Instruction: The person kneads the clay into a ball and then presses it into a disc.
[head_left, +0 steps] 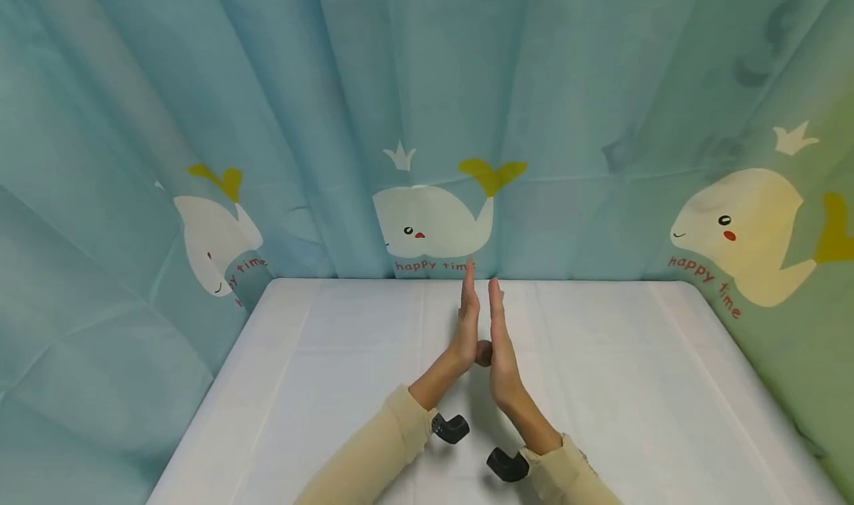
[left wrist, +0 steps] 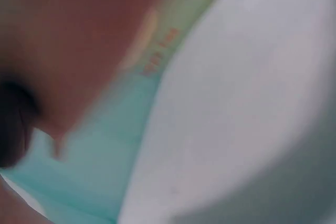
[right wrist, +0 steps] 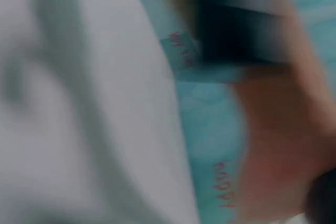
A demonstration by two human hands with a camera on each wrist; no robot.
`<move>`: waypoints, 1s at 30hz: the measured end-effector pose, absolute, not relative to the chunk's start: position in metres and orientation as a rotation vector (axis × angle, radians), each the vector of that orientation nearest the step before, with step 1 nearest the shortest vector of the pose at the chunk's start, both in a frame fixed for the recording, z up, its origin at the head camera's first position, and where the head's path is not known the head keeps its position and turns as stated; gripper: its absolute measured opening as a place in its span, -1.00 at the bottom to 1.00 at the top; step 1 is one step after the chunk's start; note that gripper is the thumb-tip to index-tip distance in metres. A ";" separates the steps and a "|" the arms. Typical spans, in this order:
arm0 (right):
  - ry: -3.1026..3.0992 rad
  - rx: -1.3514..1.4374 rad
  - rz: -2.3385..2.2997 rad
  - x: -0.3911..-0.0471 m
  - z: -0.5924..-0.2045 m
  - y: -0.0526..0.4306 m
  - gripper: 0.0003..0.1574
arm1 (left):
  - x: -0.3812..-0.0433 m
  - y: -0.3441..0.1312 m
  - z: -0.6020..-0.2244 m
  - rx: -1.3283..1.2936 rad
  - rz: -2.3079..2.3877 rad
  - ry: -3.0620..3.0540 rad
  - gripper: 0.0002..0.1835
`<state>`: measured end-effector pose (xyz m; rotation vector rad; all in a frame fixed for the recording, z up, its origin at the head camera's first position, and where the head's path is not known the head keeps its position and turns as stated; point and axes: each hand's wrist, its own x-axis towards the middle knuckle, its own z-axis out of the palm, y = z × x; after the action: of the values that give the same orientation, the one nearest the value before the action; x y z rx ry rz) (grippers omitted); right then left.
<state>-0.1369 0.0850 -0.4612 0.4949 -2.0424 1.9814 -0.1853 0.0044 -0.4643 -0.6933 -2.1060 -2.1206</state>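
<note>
- Right now the left hand and the right hand stand upright over the middle of the white table, palms facing each other, fingers straight and pointing away from the person.
- Between the heels of the palms sits a small brown round thing, pressed from both sides; what it is cannot be told at this size.
- Neither hand curls round it: the flat palms alone carry it, fingertips slightly apart at the top.
- Judging by this, the thing is already up between the palms and clear of the tabletop; nothing shows it shaped or set down yet.
- Both wrist views are blurred and show only skin, the table edge and the blue whale-print curtain.
- Beige sleeves cover both forearms, with a black wrist camera mount under each.
</note>
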 end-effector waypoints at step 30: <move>-2.013 0.464 1.908 -0.181 -0.478 0.113 -0.30 | -0.170 0.018 -0.443 -0.731 -2.388 -1.890 -0.28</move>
<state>-0.1813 0.1131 -0.4778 0.4639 -2.0128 1.9085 -0.1695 0.0182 -0.4428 -0.7309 -1.8896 -2.3879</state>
